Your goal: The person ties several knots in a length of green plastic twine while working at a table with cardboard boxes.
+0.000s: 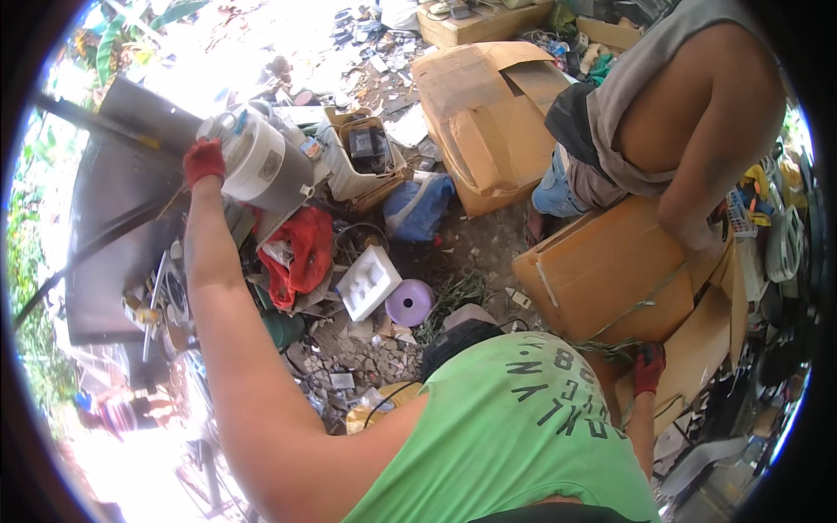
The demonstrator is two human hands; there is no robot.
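My left hand [204,163], in a red glove, reaches out at upper left with its fingers curled at the lid rim of a round white-and-grey container [265,163], which lies tilted. At lower right my right hand [649,367], gloved in red with dark fingers, is against a flap beside a large cardboard box [614,274]; whether it grips the flap or the green twine [644,303] there cannot be told. Another person [686,111] in a grey sleeveless top bends over that box, a bare hand at its far right side.
Another cardboard box [490,124] stands behind. A crate of electronic scrap [363,157], a blue bag [418,206], a red plastic bag [301,255], white foam [369,283] and a purple disc [409,303] lie between my arms. A dark panel [118,261] leans at left.
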